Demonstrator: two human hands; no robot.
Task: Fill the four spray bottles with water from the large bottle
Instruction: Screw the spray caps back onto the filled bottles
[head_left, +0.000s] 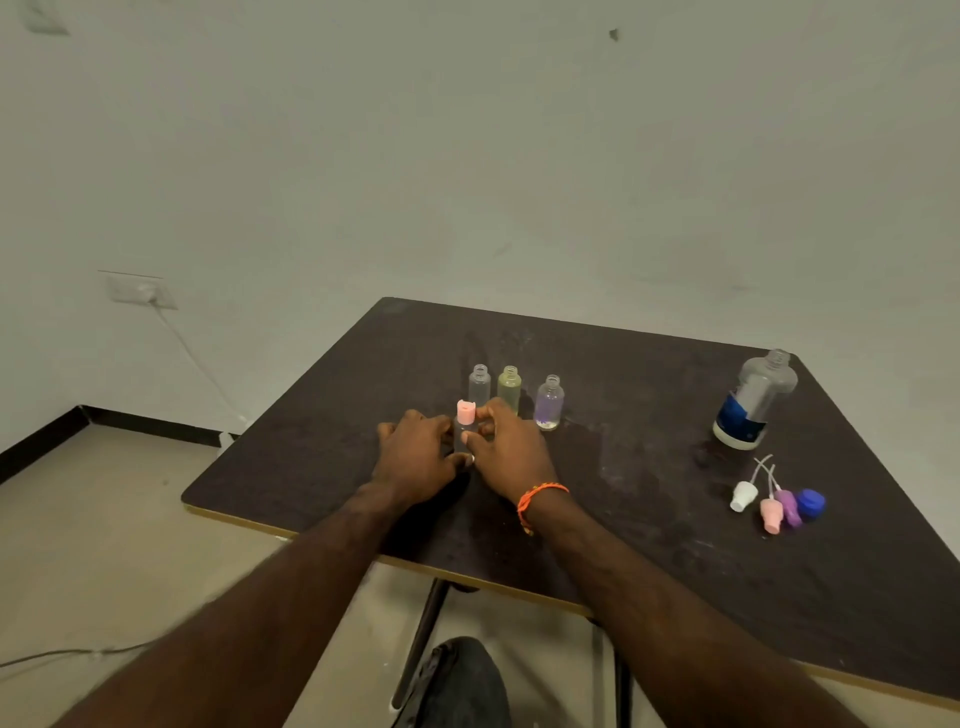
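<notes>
You are holding a small clear bottle with a pink cap (466, 412) just left of the frame's centre, and most of its body is hiding between your hands, so its fill level is not showing. Your left hand (418, 457) is wrapping the bottle's lower part from the left; your right hand (506, 452) is closing on it from the right, thumb and forefinger pinching up near the cap. An orange bracelet (537, 500) is circling that right wrist.

Just behind, three uncapped small bottles are standing upright in a row: a clear one (479, 385), a greenish one (509, 387) and a purplish one (549, 402); how much is sitting in them is hard to make out. The large bottle (756, 400) is standing uncapped near the table's far right corner, well apart. In front of it, three spray heads (769, 501) and a blue cap (810, 503) are lying clustered.

The dark table (597, 509) is running out of the frame at lower right; bare tabletop is lying between the row and the large bottle, and its left edge is sitting near your left forearm.
</notes>
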